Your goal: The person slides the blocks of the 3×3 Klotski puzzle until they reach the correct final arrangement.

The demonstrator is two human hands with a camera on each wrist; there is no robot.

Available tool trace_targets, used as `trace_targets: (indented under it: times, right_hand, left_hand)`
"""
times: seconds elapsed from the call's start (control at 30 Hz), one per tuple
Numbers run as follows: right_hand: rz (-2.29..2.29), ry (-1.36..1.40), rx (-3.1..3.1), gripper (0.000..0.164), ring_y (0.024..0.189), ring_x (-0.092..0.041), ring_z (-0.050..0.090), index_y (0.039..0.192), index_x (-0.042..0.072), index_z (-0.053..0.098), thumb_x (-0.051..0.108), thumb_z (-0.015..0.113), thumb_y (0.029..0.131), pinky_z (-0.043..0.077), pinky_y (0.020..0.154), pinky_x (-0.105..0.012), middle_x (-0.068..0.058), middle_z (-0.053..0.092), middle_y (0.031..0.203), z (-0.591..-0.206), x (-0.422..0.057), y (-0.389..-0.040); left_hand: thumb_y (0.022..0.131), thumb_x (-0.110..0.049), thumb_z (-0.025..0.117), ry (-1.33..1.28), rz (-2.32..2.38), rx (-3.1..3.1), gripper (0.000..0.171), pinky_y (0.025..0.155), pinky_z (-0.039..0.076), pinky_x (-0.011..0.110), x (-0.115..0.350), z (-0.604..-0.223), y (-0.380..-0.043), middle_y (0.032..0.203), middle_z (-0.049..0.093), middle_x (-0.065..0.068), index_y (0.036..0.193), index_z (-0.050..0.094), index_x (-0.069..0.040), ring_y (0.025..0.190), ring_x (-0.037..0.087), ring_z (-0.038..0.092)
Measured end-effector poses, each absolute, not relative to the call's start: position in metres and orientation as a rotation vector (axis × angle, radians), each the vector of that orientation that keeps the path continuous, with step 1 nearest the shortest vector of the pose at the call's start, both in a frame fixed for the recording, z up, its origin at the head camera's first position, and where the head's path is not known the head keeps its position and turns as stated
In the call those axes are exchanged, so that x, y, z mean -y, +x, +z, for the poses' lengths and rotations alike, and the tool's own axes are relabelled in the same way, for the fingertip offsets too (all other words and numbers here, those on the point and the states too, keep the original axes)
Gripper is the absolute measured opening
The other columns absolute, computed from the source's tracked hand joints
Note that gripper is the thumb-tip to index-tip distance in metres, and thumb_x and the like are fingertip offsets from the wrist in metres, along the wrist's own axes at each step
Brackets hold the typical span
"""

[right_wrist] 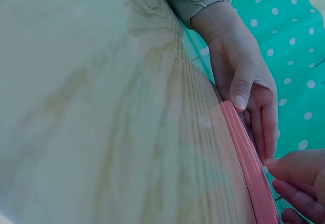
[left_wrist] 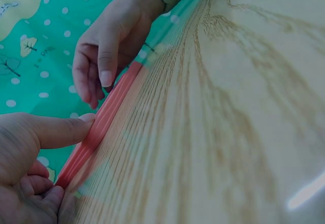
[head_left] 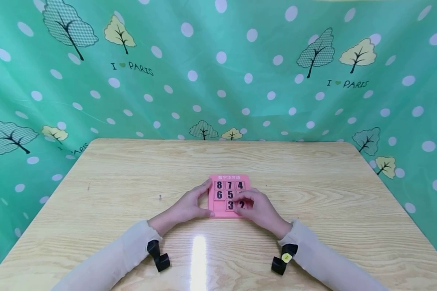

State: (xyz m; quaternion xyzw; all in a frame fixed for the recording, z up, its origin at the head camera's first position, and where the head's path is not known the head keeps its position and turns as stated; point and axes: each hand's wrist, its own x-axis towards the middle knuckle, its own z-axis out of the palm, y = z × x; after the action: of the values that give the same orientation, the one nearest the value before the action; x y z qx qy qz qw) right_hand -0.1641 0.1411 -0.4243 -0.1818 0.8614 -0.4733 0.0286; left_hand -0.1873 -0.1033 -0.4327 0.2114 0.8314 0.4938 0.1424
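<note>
A pink number sliding puzzle (head_left: 229, 216) lies flat on the table, its white lettering along the far edge. Black digits on its tiles read 8, 7, 4 in the top row, 6 and 5 in the middle, 3 and 2 at the bottom. An open slot is at the lower left, and the tile right of 5 is mostly covered by fingers. My left hand (head_left: 190, 205) grips the puzzle's left side, fingers at the far part, thumb at the near corner. Over the right side, my right hand (head_left: 261, 208) rests its bent index finger and thumb on the tiles.
The wood-grain table (head_left: 131, 169) spreads around the puzzle, with a bright light reflection (head_left: 198, 262) near the front. A green dotted curtain (head_left: 218, 81) hangs behind and beside it. Black wrist cameras (head_left: 160, 258) are strapped over both pale sleeves.
</note>
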Motion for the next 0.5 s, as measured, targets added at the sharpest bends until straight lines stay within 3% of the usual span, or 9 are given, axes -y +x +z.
trace_targets:
  times: [0.5]
  right_hand:
    - [-1.455, -0.484, -2.691, 0.027, 0.096, -0.016, 0.053, 0.101, 0.014, 0.073, 0.007, 0.076, 0.076, 0.046, 0.084, -0.031, -0.001, 0.063, 0.101, -0.4288, -0.1463, -0.1628]
  left_hand:
    - [0.069, -0.009, 0.081, 0.58, 1.419, -2.395, 0.101, 0.117, 0.012, 0.037, 0.1016, -0.4314, -0.1867, 0.156, 0.015, 0.006, 0.149, 0.019, -0.005, 0.143, 0.021, 0.016]
